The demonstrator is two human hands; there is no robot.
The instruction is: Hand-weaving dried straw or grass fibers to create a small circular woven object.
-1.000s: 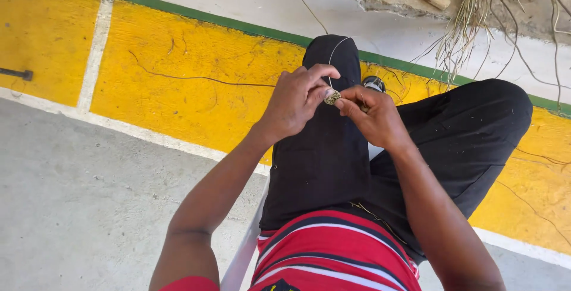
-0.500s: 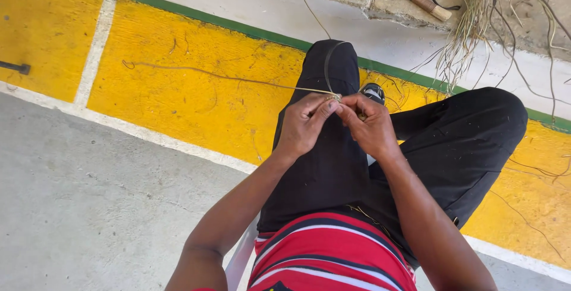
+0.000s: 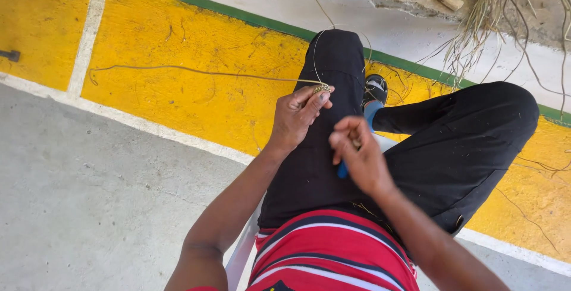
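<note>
Left grip (image 3: 300,112) pinches woven coil (image 3: 322,89); right hand (image 3: 357,157) beside.

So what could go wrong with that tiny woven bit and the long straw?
The left hand pinches the small woven coil only at its fingertips, so it could slip and perhaps loosen. The long strand trails far across the yellow floor, where it might snag or kink. The right hand grips a blue-handled tool close over the black trousers; if it is pointed, it could poke the leg.
</note>
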